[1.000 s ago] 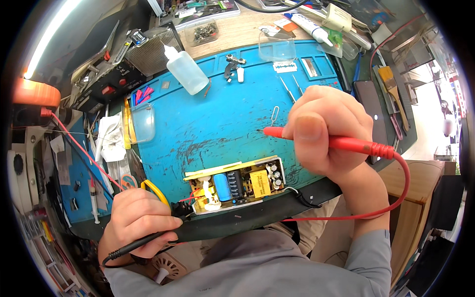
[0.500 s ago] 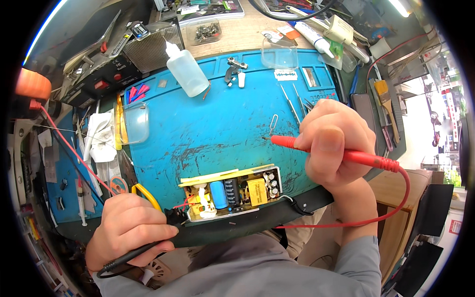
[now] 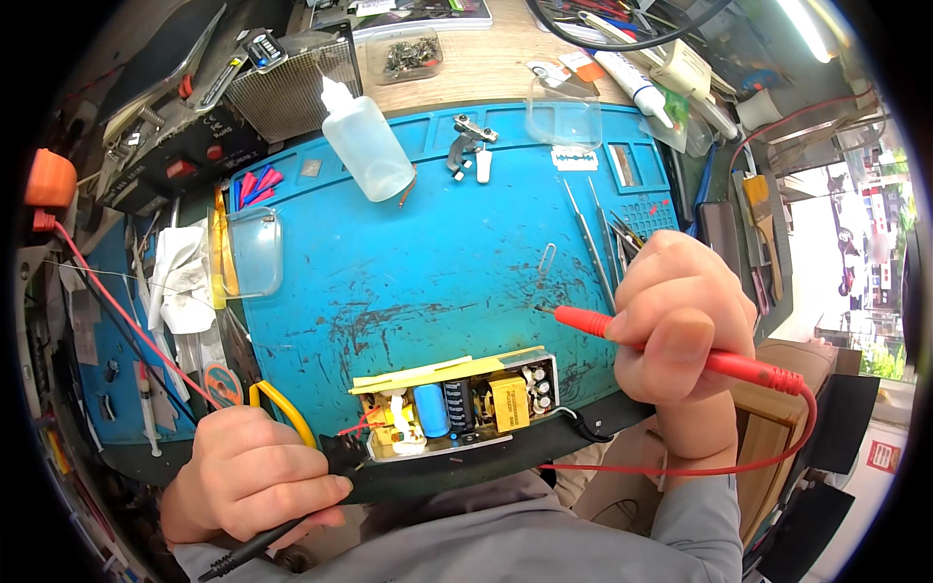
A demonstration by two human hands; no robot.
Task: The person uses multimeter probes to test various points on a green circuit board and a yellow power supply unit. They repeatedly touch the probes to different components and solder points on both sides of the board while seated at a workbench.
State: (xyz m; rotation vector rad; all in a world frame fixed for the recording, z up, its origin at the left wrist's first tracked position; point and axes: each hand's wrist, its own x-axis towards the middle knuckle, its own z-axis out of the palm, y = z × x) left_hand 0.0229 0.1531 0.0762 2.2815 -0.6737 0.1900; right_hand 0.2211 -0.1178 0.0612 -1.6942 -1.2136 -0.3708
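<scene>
My right hand [image 3: 685, 325] is closed around a red test probe [image 3: 583, 322]. Its metal tip points left, over the blue mat [image 3: 330, 243] just nearer than a paper clip [image 3: 549, 257]. At lower left, my left hand [image 3: 258, 466] grips a black test probe [image 3: 255, 548], whose tip pokes out past the fingertips beside the board. Between the hands, at the mat's front edge, lies a power supply board [image 3: 457, 408] in a metal tray, with a blue capacitor, a black one, a yellow transformer and yellow strips along its far side. Neither probe visibly touches the board.
Yellow-handled pliers [image 3: 296, 413] lie next to my left hand. Tweezers [image 3: 591, 243] rest beyond my right hand. A squeeze bottle [image 3: 367, 151], a razor blade [image 3: 575, 158] and clear plastic boxes [image 3: 255, 253] stand or lie farther back. The red lead [image 3: 671, 471] loops below my right forearm.
My right hand has come nearer with the red probe, its tip drawing away from the paper clip toward the board. The black probe's rear end has swung lower. The whole view has shifted slightly.
</scene>
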